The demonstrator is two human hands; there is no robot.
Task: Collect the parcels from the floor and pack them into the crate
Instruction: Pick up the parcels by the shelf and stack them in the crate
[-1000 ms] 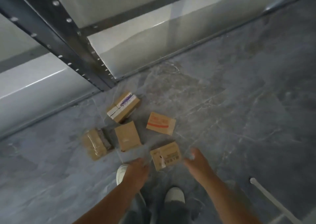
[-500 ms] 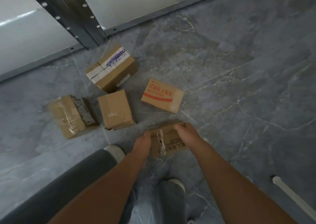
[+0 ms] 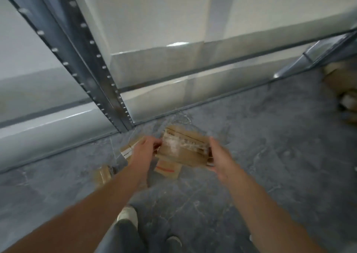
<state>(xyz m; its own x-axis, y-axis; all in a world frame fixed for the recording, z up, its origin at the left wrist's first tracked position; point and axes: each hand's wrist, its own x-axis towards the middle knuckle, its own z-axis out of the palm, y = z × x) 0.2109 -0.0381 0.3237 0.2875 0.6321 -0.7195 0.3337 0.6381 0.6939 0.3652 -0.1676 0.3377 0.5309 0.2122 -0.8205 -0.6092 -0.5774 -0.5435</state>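
Cardboard parcel (image 3: 183, 152), taped, held off the floor (image 3: 251, 136), left hand (image 3: 144, 150) and right hand (image 3: 222, 157) fingers curled round its ends; red-striped parcel (image 3: 167, 169) lies just below the fingers.

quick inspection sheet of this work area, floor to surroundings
surface: grey veined floor
job's things: held parcel above the floor; red-striped parcel, labelled parcel and taped parcel lie below, partly hidden; crate not in view
clutter: blurred cardboard at right edge
grippers: left hand and right hand grip the held parcel's ends
cables: nothing seen
surroundings: metal rack post, pale wall panels
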